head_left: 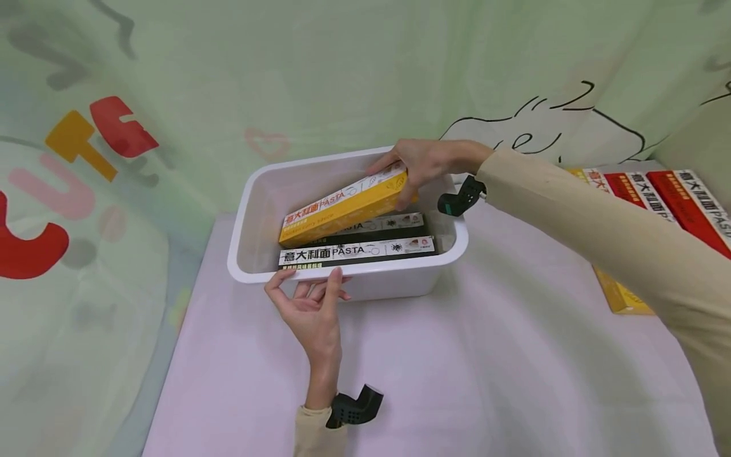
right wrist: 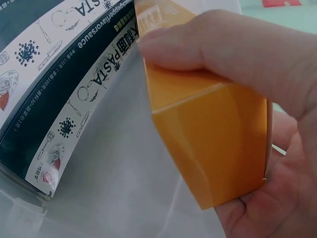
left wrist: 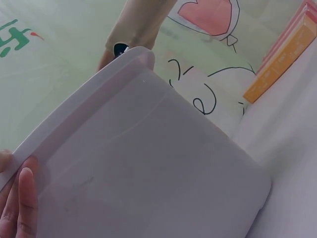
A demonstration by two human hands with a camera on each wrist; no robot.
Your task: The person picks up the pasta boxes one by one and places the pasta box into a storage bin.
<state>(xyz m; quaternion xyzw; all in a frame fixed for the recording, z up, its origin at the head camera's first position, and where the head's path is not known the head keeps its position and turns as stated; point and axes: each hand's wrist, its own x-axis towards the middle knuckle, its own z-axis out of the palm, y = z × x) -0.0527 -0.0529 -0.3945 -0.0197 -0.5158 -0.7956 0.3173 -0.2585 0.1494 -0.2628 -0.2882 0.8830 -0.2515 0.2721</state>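
A yellow pasta box tilts inside the white bin, its right end raised. My right hand grips that raised end, thumb on one side and fingers on the other; the right wrist view shows the yellow box's end between them. Two black pasta boxes lie in the bin along the near wall, the nearer black box in front of the other. At the bin's near rim, my left hand pinches the edge, with thumb and fingers on either side of it.
At the right of the table lie red pasta boxes and a yellow box, partly hidden by my right sleeve. A printed green curtain hangs behind the bin.
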